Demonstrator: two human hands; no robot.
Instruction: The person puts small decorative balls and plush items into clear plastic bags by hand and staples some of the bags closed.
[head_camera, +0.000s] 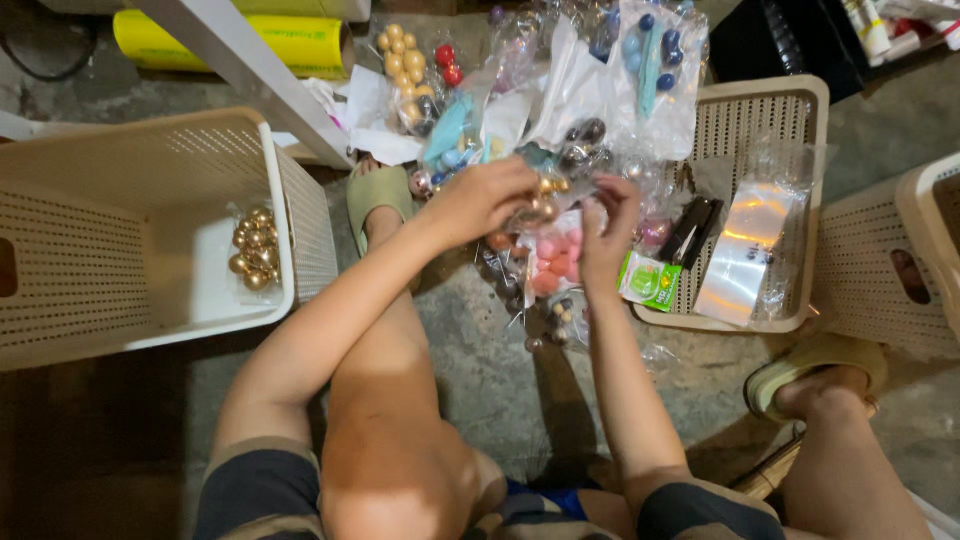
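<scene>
My left hand (482, 198) and my right hand (606, 235) meet over the floor and together hold a small clear packet of gold balls (545, 200). The left hand grips the packet's left side, the right hand pinches its right edge from below. Under the hands lies a clear bag of pink balls (555, 262). Behind them is a heap of clear bags with blue balls (652, 50), gold balls (403, 62) and red balls (448, 62).
A cream plastic basket (120, 170) on the left holds one bag of gold balls (254, 249). Another cream basket (770, 110) on the right carries a black stapler (690, 230), a green packet (650, 282) and clear sleeves (748, 255). My sandalled feet rest on the concrete floor.
</scene>
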